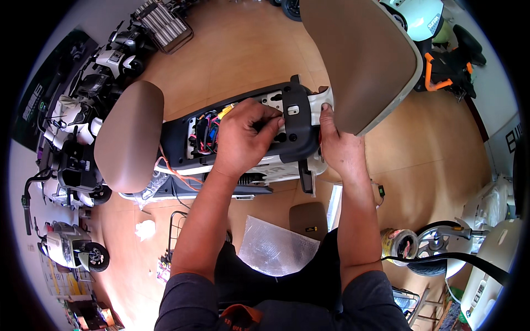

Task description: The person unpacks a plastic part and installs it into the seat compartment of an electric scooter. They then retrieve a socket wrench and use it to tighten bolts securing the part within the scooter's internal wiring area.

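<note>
In front of me stands a scooter body with a black under-seat frame [293,135]. Its opening shows a bundle of coloured wires [206,132] and a yellow connector [226,111]. My left hand [245,135] is over the frame, thumb and fingers pinched together beside a slotted black plate; anything between the fingertips is hidden. My right hand [342,151] grips a white bracket [319,105] at the frame's right end, thumb on top and fingers out of sight beneath. Just beyond that hand rises a large brown panel [372,60] with a pale edge.
A brown seat [130,137] tilts up at the left, orange cables [179,175] beside it. Bubble wrap [276,245] and a brown pad [308,220] lie near my legs. A jar [399,243] stands right, near a wheel [436,248]. Parked scooters [77,160] line the left wall.
</note>
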The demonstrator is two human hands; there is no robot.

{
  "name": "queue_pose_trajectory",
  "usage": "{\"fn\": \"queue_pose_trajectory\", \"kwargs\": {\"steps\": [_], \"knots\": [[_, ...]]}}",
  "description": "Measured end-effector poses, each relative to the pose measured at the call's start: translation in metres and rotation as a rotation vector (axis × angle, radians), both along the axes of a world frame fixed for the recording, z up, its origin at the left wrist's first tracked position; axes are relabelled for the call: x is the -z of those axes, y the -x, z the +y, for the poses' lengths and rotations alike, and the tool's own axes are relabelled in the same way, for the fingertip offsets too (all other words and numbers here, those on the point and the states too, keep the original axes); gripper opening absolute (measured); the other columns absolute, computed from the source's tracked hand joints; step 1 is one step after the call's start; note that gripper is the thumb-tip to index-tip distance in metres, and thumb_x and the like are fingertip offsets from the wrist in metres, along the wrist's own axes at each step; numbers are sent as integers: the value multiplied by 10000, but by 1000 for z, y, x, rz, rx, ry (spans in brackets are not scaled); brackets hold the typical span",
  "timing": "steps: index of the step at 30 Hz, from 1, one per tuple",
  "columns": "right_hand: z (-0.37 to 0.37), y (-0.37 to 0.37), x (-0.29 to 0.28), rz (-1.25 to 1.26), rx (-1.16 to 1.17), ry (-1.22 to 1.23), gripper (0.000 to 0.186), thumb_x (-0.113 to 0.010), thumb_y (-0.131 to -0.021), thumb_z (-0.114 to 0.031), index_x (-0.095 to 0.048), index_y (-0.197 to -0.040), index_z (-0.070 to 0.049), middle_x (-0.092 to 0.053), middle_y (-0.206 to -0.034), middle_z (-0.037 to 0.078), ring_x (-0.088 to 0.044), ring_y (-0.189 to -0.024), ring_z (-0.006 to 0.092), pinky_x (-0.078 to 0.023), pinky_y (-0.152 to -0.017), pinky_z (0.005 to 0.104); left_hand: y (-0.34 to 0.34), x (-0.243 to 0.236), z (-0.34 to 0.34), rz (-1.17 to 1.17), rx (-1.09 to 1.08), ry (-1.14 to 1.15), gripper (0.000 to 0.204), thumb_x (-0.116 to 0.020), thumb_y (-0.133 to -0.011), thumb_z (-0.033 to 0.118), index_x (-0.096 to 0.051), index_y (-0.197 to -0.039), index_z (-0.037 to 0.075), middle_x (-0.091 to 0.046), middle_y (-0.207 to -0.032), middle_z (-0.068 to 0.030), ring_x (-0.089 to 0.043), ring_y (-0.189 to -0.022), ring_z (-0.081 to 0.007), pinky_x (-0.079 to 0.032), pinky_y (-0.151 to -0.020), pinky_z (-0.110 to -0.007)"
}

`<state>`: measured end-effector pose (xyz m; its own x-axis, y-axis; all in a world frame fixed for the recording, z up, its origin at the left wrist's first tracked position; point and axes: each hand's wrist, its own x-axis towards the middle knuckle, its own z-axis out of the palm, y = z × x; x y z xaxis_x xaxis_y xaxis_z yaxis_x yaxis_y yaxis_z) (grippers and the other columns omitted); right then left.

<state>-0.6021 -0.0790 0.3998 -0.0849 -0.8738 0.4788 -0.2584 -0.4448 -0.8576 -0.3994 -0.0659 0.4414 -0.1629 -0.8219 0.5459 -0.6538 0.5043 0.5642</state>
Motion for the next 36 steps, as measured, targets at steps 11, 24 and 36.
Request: {"fn": "queue_pose_trajectory", "kwargs": {"steps": [11, 24, 36], "knots": [[-3, 0, 5, -40, -7, 46, 251, -598, -920, 33, -652, -1164, 47, -687, -1132, 265, -649, -1102, 466, -522, -948, 443, -1, 1, 0, 47, 21, -59, 116, -759, -872, -41, -745, -974, 12, -651, -866, -51, -620, -726, -114, -506, -675, -271], [-1, 3, 1, 22, 5, 89, 339, -567, -938, 26, -589, -1275, 35, -666, -1200, 259, -644, -1177, 440, -511, -999, 432, -1, -1, 1, -9, 25, -54, 115, -752, -882, -23, -746, -995, -1, -669, -863, -70, -620, -748, -140, -506, -714, -289], [-2, 5, 4, 4, -56, -17, 521, -571, -946, 28, -480, -1458, -10, -624, -1357, 251, -601, -1295, 423, -484, -1069, 419, 1, 6, 0, 54, -46, -97, 126, -787, -884, -15, -683, -955, -28, -674, -891, -50, -624, -752, -88, -519, -698, -256]]}}
